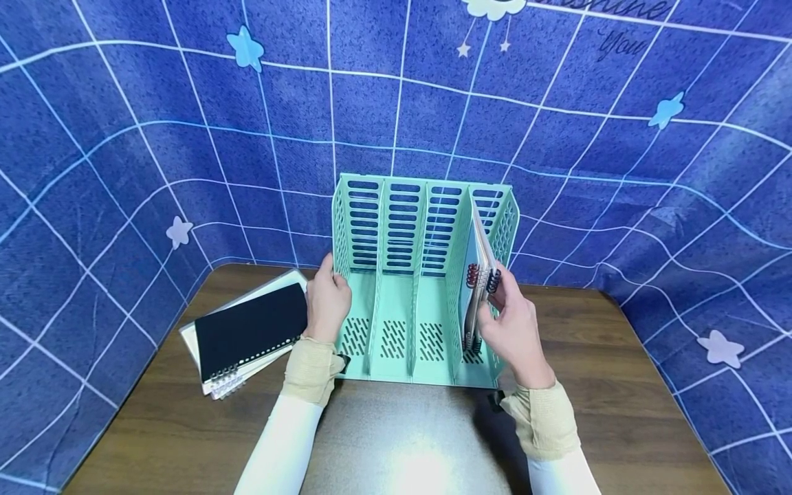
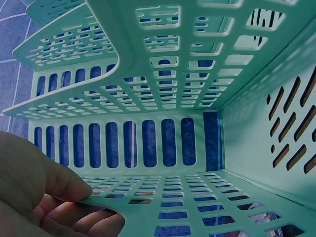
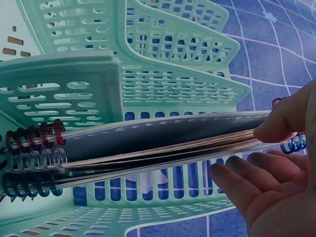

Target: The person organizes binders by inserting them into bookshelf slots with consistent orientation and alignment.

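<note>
A mint-green file organizer [image 1: 392, 364] with upright slotted dividers stands on the table. Its left side wall is gripped near the front edge by my left hand [image 1: 328, 299], thumb on the inner side and fingers outside in the left wrist view. In the rightmost compartment several spiral notebooks [image 1: 475, 261] stand upright, their coils facing me. My right hand [image 1: 512, 323] holds them at the coil edge, the thumb [image 3: 284, 121] on one side and the fingers on the other. Red, clear and dark blue coils [image 3: 34, 185] show in the right wrist view.
Left of the organizer lies a small pile with a black spiral notebook [image 1: 250, 330] on top of pale ones. A blue cloth [image 1: 278, 158] with white lines and stars hangs behind and around the wooden table [image 1: 619, 399].
</note>
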A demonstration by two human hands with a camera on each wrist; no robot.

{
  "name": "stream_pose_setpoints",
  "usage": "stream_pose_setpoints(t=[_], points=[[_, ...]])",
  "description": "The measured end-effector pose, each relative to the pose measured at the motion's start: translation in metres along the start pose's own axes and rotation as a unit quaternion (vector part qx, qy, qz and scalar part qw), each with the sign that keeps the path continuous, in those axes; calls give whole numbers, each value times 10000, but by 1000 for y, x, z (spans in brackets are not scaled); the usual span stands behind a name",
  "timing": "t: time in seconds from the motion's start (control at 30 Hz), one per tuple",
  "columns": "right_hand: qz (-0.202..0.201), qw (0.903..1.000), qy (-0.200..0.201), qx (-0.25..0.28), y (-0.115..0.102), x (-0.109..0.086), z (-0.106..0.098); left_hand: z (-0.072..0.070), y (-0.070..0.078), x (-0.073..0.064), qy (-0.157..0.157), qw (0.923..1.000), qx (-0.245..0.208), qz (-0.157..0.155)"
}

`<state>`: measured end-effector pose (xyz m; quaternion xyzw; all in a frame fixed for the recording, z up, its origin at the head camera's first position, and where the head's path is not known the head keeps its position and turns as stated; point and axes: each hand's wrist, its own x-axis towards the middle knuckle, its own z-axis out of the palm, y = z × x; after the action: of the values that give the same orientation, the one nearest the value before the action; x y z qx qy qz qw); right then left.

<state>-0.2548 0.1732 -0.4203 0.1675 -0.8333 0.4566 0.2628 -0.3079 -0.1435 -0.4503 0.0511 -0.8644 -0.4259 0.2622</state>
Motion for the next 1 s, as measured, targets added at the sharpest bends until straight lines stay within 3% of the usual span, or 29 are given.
stream_pose_setpoints(t=[0.23,0.4,0.5,0.6,0.77,1.0], points=[[-38,9999,31,-140,-1,-1,-4,0,0,0,7,10000,15,-45],[-35,9993,317,-171,-4,1,-16,0,-1,0,8,10000,-18,-8],[338,9971,631,-250,0,4,-24,0,-1,0,-2,10000,-18,6],[991,9909,748,-522,6,6,-31,1,-1,1,-15,10000,2,-1],[1795,9810,72,-740,23,7,-34,-1,1,0,-22,10000,-12,-34],[2093,9639,-954,-1344,47,5,-18,-2,3,-1,-14,10000,-29,-59]])
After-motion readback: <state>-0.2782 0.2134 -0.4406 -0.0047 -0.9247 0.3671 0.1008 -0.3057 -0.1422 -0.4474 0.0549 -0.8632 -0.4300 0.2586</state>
